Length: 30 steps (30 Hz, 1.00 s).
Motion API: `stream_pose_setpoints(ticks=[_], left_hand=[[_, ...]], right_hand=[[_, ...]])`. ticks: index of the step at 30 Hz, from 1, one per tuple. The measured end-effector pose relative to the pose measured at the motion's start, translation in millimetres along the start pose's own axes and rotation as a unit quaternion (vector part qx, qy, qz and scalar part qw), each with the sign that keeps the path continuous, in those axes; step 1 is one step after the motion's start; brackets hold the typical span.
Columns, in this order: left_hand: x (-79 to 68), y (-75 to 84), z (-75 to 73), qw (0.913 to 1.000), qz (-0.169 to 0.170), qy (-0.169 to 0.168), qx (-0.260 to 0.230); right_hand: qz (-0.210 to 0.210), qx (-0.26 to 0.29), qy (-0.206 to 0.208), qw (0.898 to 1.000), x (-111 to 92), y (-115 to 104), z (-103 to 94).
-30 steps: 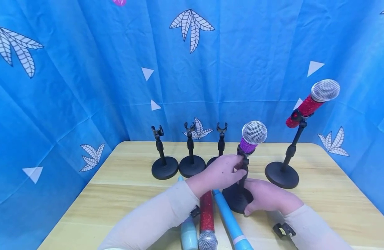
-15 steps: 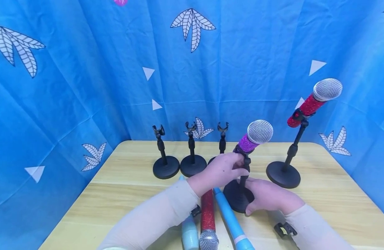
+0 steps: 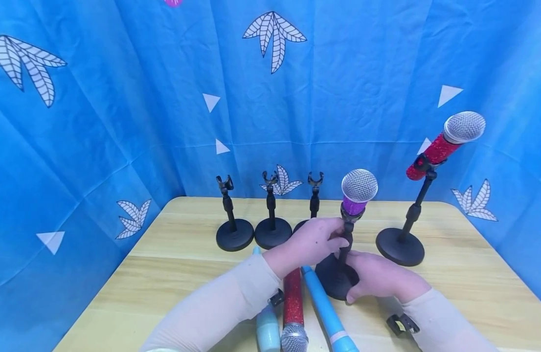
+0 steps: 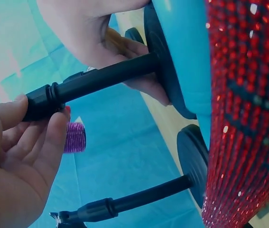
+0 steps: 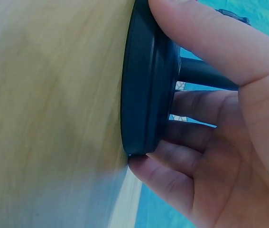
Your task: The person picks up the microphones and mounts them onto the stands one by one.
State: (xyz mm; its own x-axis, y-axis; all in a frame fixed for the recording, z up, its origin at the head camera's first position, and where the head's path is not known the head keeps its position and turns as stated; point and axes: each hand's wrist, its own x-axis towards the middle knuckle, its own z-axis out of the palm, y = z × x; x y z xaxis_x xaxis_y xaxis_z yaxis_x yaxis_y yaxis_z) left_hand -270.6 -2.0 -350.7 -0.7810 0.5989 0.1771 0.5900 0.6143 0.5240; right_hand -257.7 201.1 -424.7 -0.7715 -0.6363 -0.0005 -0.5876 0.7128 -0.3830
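A purple glittery microphone (image 3: 353, 206) with a silver mesh head sits in the clip of a black desk stand (image 3: 334, 278), its head tipped up and away. My left hand (image 3: 312, 239) pinches the stand's pole just below the clip; in the left wrist view, thumb and fingers close round the thick collar (image 4: 41, 102). Low down, my right hand (image 3: 382, 276) grips the round base, seen edge-on as a black disc (image 5: 148, 90) in the right wrist view. Its thumb lies over the top side, with fingers round the rim, right at the wooden tabletop.
Three stands with bare clips, including the leftmost stand (image 3: 234, 234), line the back left. Another stand (image 3: 400, 247) at right bears a red microphone (image 3: 438, 149). Near my left forearm lie a red microphone (image 3: 293, 303), a blue microphone (image 3: 325, 310) and a pale teal one (image 3: 268, 330).
The purple microphone's head swung to the right, then back left, turning above the pole. Both hands stay on the same stand, which keeps its place.
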Motion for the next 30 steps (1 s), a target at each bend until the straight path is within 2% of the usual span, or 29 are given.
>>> stream_pose_setpoints(ticks=[6,11,15,19,22,26,30], left_hand=[[3.5,0.1,5.5,0.9991,-0.023,0.034,-0.006],[3.5,-1.2,5.8,0.9990,-0.026,0.035,-0.006],[0.9,-2.2,4.2,0.9991,-0.018,0.037,0.003],[-2.1,-1.7,2.4,0.9983,-0.001,0.057,0.013],[-2.9,-0.8,1.0,0.9972,0.012,0.072,0.018],[-2.8,0.5,-0.6,0.9963,0.020,0.080,0.023],[-0.9,2.0,-1.7,0.9972,0.008,0.073,0.008]], right_hand=[[0.017,-0.009,-0.003,1.000,-0.2,0.5,0.7],[0.024,-0.009,-0.006,1.000,0.1,1.2,1.5],[0.012,-0.001,-0.003,1.000,-0.8,2.3,1.2],[-0.003,0.036,0.002,0.999,-2.2,3.5,-2.5],[-0.002,0.079,0.025,0.997,-3.8,1.9,-10.9],[0.009,0.124,0.078,0.989,-7.8,-2.0,-26.5],[0.018,0.148,0.127,0.981,-10.7,-6.4,-36.6]])
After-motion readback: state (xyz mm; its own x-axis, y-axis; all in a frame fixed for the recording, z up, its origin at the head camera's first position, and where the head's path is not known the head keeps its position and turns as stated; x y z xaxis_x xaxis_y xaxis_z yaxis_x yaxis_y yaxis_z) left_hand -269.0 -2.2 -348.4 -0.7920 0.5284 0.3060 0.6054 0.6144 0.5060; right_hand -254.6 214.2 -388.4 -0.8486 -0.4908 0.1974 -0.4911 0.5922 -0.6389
